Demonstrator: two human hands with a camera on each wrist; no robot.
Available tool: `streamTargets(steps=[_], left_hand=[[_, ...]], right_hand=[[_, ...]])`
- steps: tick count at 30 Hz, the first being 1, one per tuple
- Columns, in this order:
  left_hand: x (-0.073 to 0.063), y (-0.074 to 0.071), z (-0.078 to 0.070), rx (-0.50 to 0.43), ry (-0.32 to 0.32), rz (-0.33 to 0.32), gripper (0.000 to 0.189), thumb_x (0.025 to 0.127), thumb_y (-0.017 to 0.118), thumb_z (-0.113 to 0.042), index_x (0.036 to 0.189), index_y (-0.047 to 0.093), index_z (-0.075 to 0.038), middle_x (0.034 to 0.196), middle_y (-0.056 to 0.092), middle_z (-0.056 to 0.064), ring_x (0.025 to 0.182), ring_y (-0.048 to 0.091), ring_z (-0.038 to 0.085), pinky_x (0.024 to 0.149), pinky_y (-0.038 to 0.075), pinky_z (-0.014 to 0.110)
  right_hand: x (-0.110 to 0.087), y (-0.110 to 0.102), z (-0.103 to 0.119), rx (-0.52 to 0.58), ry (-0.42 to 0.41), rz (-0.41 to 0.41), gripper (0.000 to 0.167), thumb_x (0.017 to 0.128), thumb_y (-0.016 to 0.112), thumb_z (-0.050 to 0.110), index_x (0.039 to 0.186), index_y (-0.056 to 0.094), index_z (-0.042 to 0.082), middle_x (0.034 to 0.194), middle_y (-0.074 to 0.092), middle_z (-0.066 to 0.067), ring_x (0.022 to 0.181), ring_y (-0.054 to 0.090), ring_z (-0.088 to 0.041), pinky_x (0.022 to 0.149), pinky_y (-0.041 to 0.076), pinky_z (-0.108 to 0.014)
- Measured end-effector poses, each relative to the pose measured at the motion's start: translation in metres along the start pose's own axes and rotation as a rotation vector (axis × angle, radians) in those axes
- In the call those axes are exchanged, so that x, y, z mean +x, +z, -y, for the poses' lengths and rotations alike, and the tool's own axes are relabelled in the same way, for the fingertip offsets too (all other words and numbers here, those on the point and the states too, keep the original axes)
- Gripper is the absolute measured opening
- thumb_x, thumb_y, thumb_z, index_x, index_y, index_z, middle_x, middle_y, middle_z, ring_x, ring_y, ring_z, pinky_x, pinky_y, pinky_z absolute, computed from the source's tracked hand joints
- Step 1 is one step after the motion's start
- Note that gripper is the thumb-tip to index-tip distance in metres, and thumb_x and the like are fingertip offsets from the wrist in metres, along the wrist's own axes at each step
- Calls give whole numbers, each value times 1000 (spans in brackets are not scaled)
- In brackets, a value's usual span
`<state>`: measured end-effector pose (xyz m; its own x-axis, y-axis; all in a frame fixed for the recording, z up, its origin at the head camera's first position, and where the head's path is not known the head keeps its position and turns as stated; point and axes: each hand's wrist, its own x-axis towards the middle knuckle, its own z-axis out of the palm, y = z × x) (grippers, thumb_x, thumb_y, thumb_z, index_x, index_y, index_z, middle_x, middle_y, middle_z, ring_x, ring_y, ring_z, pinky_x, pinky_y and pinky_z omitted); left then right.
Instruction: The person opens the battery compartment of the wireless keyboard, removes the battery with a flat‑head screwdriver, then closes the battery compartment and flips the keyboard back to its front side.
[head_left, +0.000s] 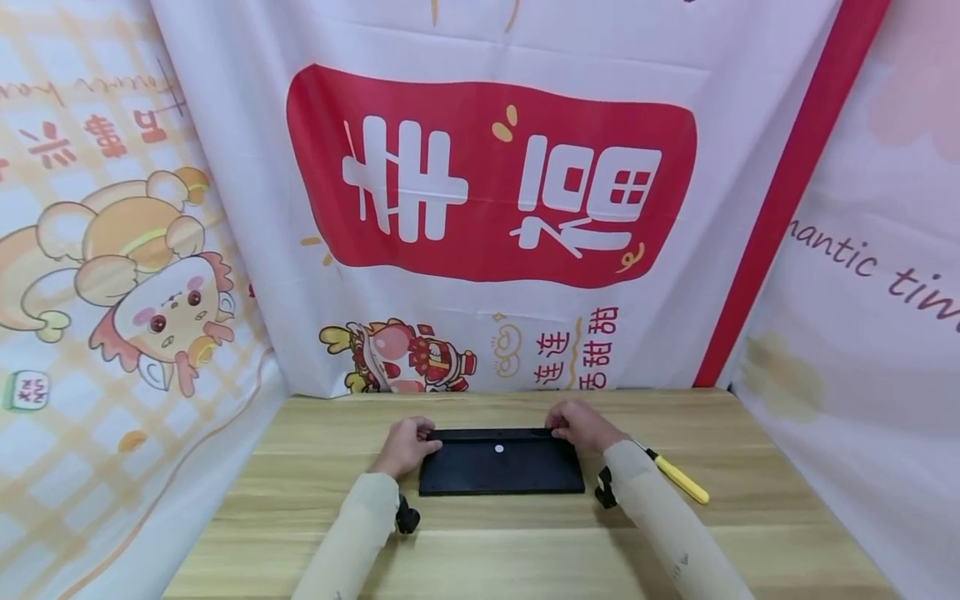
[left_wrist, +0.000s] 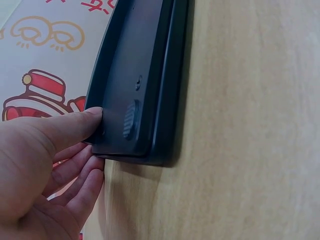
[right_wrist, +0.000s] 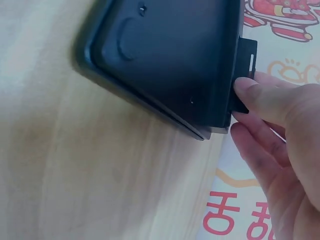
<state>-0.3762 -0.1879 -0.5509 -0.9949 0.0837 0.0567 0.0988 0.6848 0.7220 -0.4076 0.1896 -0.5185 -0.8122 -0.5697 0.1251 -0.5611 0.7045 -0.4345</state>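
Note:
A black keyboard (head_left: 501,471) lies underside up on the table, its keys hidden, with a round white sticker (head_left: 499,448) near the middle. My left hand (head_left: 406,446) grips the far left corner. In the left wrist view the thumb presses the raised back edge while the fingers curl at the corner's end, near a ribbed rubber pad (left_wrist: 130,120). At the far right corner, my right hand (head_left: 582,425) pinches a thin slotted black tab (right_wrist: 246,65) that sticks out from the back edge, thumb on one face and fingers behind.
To the right of the right forearm lies a screwdriver (head_left: 678,479) with a yellow handle, its shaft partly behind the sleeve. The wooden table (head_left: 495,550) ends at a printed white cloth (head_left: 480,333) at the back, with more cloth on both sides.

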Motion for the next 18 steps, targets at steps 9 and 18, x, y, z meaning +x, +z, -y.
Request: streamTargets(steps=[9,18], left_hand=[[-1,-4,2,-5,5,-1,34,95,80,-13,125,73,1,119,75,15,111,70,30,100,59,50],[-2,-1,0,-1,32,-8,32,94,80,-12,123,73,1,118,75,16,110,70,31,98,59,50]], right_hand=[[6,-18,1,-26,-11,-49,15,94,73,-6,103,80,5,97,78,-6,89,73,-16,79,63,-35],[16,-27,-15,-63,67,-24,16,93,74,-6,100,80,7,97,78,-5,90,72,-17,82,63,-40]])
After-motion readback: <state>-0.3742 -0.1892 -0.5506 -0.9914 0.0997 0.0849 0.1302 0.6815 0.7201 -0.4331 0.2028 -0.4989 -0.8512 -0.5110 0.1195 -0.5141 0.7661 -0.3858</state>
